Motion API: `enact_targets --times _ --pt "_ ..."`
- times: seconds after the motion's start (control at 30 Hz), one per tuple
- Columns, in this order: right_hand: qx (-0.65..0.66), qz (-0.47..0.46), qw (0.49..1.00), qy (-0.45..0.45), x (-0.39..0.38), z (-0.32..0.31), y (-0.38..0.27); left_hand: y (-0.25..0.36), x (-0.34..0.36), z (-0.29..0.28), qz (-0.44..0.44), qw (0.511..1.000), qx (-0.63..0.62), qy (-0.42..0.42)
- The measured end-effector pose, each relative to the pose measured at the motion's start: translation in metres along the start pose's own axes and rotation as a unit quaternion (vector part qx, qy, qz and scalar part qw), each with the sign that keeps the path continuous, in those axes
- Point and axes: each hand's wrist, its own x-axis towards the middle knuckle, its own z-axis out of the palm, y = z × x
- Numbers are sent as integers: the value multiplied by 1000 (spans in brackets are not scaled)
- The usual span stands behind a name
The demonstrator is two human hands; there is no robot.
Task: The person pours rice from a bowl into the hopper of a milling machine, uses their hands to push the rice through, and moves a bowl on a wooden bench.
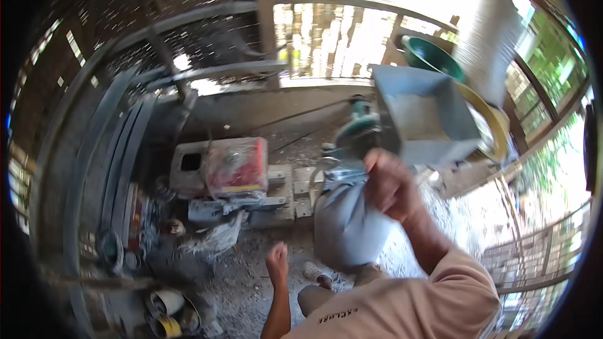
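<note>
A full pale sack (352, 223) stands in front of me, under the outlet of a grinding mill with a green round housing (358, 130). My right hand (391, 187) is raised over the sack's upper right side, just below a grey metal hopper (427, 119). Its fingers look curled but are blurred by motion, and I cannot make out what is in them. My left hand (277, 263) hangs low, left of the sack, with its fingers folded into a loose fist and nothing visible in it.
A dusty red engine (232, 166) sits on a mount left of the sack, with a belt running toward the mill. A green basin (433, 58), a yellow basin (496, 122) and a tall white sack (487, 41) stand behind the hopper. Containers (166, 304) lie at lower left.
</note>
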Motion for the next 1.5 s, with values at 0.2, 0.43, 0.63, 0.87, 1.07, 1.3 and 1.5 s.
enact_targets --times 0.2,0.43,0.63,0.87,1.07,1.3,1.5 --pt "-308 -348 854 235 -23 -5 -187 253 32 111 307 937 -114 -123" --pt "-851 -247 462 40 -10 -190 -194 411 17 217 577 804 8 -143" --pt "-759 -341 488 263 -46 -132 -193 401 24 248 498 793 304 -171" --pt "-761 -316 523 218 -71 -139 -218 395 51 229 569 814 53 -98" --pt "-550 -250 626 492 -71 -190 -177 349 67 232 160 953 -241 -91" --pt "-636 -266 543 480 -83 -213 -164 350 53 240 71 872 -375 -306" --pt "-744 -323 378 446 -94 -123 -178 330 84 227 168 927 -244 -232"
